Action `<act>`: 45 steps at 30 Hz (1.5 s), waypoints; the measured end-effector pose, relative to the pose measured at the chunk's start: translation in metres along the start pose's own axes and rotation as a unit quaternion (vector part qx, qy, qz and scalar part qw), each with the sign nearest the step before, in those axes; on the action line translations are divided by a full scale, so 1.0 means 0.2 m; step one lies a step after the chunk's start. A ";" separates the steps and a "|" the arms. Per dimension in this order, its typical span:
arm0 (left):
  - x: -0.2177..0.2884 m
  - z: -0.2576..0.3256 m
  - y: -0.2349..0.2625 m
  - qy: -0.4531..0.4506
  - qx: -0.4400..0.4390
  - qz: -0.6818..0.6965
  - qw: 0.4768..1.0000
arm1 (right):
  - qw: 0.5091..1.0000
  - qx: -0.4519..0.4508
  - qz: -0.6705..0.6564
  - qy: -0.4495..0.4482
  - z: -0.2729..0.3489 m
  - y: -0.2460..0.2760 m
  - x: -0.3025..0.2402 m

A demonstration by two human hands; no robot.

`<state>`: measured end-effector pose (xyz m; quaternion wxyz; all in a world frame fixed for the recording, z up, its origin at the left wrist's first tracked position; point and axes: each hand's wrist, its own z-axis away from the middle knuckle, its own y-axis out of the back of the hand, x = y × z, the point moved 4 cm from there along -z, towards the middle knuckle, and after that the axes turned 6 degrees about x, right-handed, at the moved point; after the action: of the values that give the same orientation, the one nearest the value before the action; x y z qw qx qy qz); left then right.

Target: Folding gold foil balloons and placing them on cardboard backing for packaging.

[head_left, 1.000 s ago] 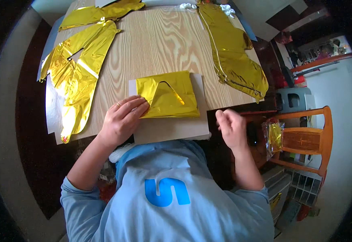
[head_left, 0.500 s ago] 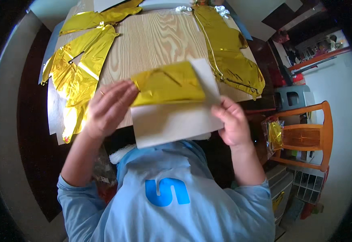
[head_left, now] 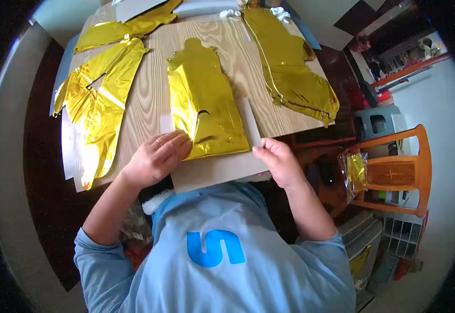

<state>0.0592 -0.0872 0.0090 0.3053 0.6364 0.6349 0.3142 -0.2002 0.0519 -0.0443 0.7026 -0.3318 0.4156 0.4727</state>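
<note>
In front of me a flat gold foil balloon lies partly over a white card sheet, its far part spread out on the wooden table. My left hand has its fingers closed on the foil's lower left edge. At the card's right edge, my right hand pinches it between thumb and fingers. The card's near part juts out toward my body, and its left and right edges show beside the foil. A dark curved mark or fold crosses the middle of the foil.
More flat gold foil balloons lie at left, at far left and at right. A white cord runs along the right one. Beyond the table's right side stand a wooden chair with a plastic packet and a grey stool.
The gold foil, folded over the card before, now extends away from me flat across the table. Both hands and the card have come down closer to the table edge.
</note>
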 end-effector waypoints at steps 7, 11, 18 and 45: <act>0.00 -0.01 -0.03 0.082 -0.050 0.021 0.995 | 0.779 0.195 0.468 0.369 0.14 -0.06 -0.23; 0.03 0.00 -0.03 0.116 -0.052 0.012 0.992 | 0.673 0.066 0.546 0.494 0.14 -0.16 -0.26; 0.07 0.03 -0.05 0.138 -0.054 0.038 0.988 | 0.569 0.043 0.562 0.599 0.01 -0.20 -0.22; 0.12 0.03 -0.01 0.029 0.002 -0.040 0.999 | 0.424 -0.011 0.565 0.707 -0.03 -0.17 -0.32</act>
<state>0.0627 -0.0629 0.0045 0.2983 0.6015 0.6691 0.3187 -0.1831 0.0101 0.0119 -0.2670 -0.2480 0.8556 0.3676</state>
